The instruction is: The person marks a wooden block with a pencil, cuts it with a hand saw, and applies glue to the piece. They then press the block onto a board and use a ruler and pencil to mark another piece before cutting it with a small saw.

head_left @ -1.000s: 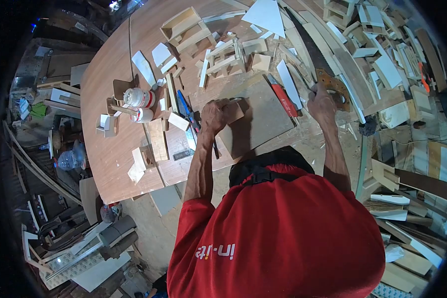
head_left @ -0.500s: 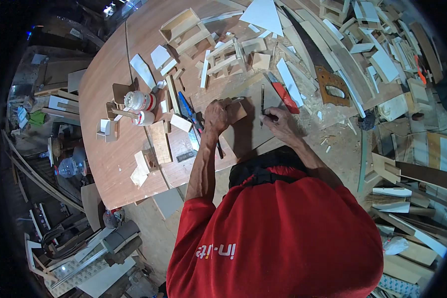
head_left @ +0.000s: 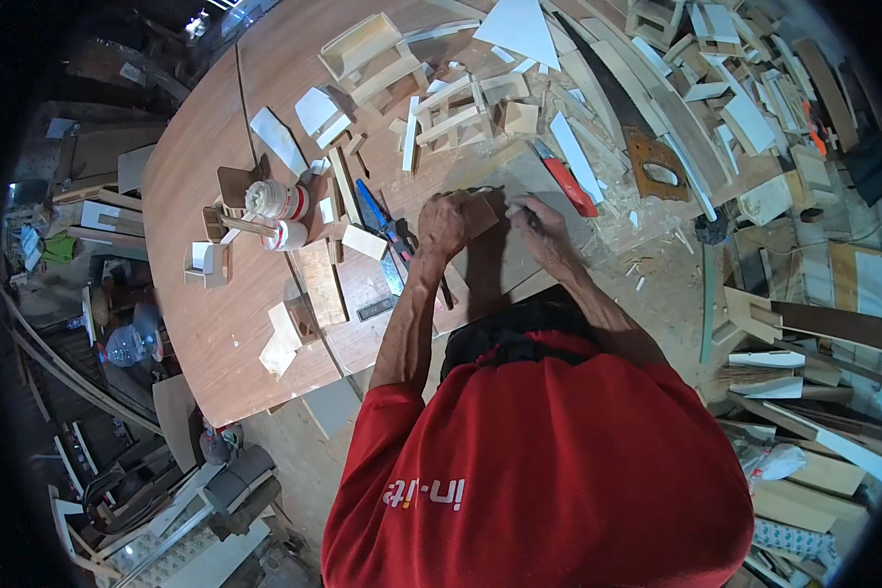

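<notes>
My left hand (head_left: 443,225) is closed on a small wooden block (head_left: 479,216), pressing it against the flat grey board (head_left: 519,269) on the table. Just right of the block, my right hand (head_left: 543,235) has its fingers pinched around a thin dark pencil (head_left: 493,189), now tilted towards the block's far edge; part of it is hard to make out. A red utility knife (head_left: 566,184) lies on the board beyond my right hand. Left of my left hand rests a blue-handled tool (head_left: 372,208).
Glue jars (head_left: 282,201) stand at the left of the table (head_left: 196,333). Small wooden frames (head_left: 451,118) and offcuts lie at the back. A handsaw with a wooden handle (head_left: 654,169) is at the right, near stacked wood pieces (head_left: 755,122).
The pencil has swung from upright to a low slant towards the block. My right hand has shifted slightly left, and my left hand still holds the block.
</notes>
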A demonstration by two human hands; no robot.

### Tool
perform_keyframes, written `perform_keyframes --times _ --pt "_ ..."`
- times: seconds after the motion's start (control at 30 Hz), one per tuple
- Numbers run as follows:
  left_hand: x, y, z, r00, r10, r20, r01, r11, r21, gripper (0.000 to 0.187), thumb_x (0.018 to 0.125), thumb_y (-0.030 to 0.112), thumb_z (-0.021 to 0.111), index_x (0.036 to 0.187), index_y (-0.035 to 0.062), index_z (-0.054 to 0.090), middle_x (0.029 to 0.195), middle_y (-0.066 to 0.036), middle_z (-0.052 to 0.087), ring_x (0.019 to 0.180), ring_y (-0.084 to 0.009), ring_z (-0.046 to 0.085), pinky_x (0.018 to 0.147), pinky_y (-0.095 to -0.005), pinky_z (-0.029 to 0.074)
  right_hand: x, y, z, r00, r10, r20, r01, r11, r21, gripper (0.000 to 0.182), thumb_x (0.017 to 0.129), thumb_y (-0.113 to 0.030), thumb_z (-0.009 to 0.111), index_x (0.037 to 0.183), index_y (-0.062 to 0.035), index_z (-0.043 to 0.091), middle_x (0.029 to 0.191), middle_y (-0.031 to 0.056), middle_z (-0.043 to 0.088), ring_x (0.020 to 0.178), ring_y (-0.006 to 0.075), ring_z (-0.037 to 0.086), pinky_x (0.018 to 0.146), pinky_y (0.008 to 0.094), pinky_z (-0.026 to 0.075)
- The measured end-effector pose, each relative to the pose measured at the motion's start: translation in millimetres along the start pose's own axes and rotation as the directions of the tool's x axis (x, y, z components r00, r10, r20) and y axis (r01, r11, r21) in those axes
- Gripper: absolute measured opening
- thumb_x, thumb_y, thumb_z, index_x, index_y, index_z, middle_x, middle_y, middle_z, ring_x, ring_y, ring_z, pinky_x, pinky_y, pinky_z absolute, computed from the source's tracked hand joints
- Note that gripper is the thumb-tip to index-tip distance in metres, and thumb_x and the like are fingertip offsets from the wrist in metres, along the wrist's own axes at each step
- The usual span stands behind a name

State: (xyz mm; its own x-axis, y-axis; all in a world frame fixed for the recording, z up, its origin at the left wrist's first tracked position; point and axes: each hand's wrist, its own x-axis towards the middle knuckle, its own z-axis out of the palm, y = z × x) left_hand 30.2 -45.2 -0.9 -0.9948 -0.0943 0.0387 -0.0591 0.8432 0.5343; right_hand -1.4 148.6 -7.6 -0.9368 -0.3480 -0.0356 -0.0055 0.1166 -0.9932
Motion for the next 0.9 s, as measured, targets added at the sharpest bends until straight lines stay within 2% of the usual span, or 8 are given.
perform_keyframes --times 0.07,0.13,0.23,0.33,0.53,0.63,0.77,0.9 --pt "1.3 0.7 -0.2 0.999 0.050 -0.020 -0.050 0.999 0.004 0.024 0.080 0.008 0.056 0.099 0.0025 0.069 0.089 -0.024 0.067 0.085 -0.0405 0.065 0.077 -0.0452 0.052 -1.1 3.5 8.4 0.996 -0.093 -0.015 0.091 0.989 -0.118 0.017 0.086 -0.016 0.065 0.088 -0.0007 0.059 0.074 0.0067 0.060 0.067 0.0138 0.057 0.062 0.0292 0.047" --pt "0.8 0.6 1.0 0.999 -0.013 -0.031 0.010 0.997 -0.080 0.024 0.075 0.006 0.056 0.094 0.0036 0.070 0.090 -0.022 0.067 0.086 -0.0380 0.065 0.080 -0.0449 0.051 -3.1 5.8 16.5 0.989 0.144 -0.036 -0.148 0.964 -0.222 0.020 0.084 -0.019 0.067 0.085 -0.0013 0.059 0.071 0.0081 0.060 0.065 0.0153 0.057 0.060 0.0299 0.047" --pt "4.0 -2.5 2.1 0.998 0.014 -0.055 -0.022 0.989 -0.147 0.022 0.076 0.006 0.056 0.092 0.0023 0.070 0.088 -0.023 0.067 0.082 -0.0392 0.065 0.076 -0.0453 0.052 -7.1 6.7 28.6 0.993 0.042 -0.108 -0.069 0.963 -0.260 0.021 0.081 -0.020 0.071 0.083 -0.0024 0.058 0.068 0.0076 0.058 0.062 0.0161 0.056 0.057 0.0312 0.046" --pt "4.2 -0.2 -1.9 0.998 -0.015 -0.062 0.000 0.974 -0.228 0.020 0.077 0.007 0.055 0.091 0.0013 0.069 0.084 -0.024 0.066 0.079 -0.0402 0.065 0.074 -0.0452 0.052 -6.7 9.7 35.9 0.977 -0.078 -0.198 0.029 0.970 -0.241 0.021 0.080 -0.017 0.071 0.081 -0.0030 0.057 0.067 0.0062 0.058 0.060 0.0146 0.055 0.055 0.0303 0.045" --pt "3.6 10.3 -15.3 0.997 -0.010 -0.078 -0.014 0.953 -0.302 0.012 0.084 0.008 0.057 0.087 -0.0007 0.064 0.073 -0.024 0.062 0.069 -0.0376 0.063 0.063 -0.0405 0.048 0.9 1.6 34.9 0.961 -0.013 -0.275 0.010 1.000 -0.012 0.015 0.080 -0.005 0.071 0.080 -0.0045 0.056 0.064 -0.0013 0.055 0.057 0.0049 0.048 0.052 0.0227 0.041" --pt "7.0 14.7 -19.1 0.996 -0.061 -0.057 0.044 0.962 -0.269 0.013 0.087 0.008 0.054 0.089 -0.0007 0.063 0.072 -0.023 0.062 0.067 -0.0359 0.064 0.062 -0.0395 0.048 -0.2 -13.2 26.6 0.958 -0.062 -0.281 0.020 0.989 -0.148 0.016 0.080 -0.003 0.072 0.082 -0.0042 0.056 0.064 -0.0017 0.054 0.057 0.0044 0.049 0.051 0.0222 0.041" --pt "9.2 15.6 -22.5 1.000 0.000 0.010 0.002 0.961 -0.277 0.016 0.090 0.010 0.051 0.092 -0.0008 0.063 0.071 -0.022 0.060 0.062 -0.0322 0.060 0.061 -0.0387 0.047 0.2 -26.4 19.8 0.953 -0.054 -0.297 -0.007 0.980 -0.200 0.018 0.079 -0.003 0.073 0.084 -0.0047 0.056 0.065 -0.0016 0.054 0.057 0.0042 0.050 0.051 0.0217 0.041" --pt "6.3 30.5 -34.2 0.993 0.117 -0.012 -0.109 0.873 -0.475 0.015 0.089 0.009 0.051 0.091 0.0003 0.062 0.073 -0.023 0.059 0.065 -0.0364 0.057 0.060 -0.0410 0.045 -0.1 -31.7 13.2 0.954 -0.026 -0.298 0.003 0.997 -0.080 0.017 0.079 -0.006 0.073 0.084 -0.0047 0.057 0.065 -0.0020 0.053 0.057 0.0049 0.048 0.051 0.0226 0.040"
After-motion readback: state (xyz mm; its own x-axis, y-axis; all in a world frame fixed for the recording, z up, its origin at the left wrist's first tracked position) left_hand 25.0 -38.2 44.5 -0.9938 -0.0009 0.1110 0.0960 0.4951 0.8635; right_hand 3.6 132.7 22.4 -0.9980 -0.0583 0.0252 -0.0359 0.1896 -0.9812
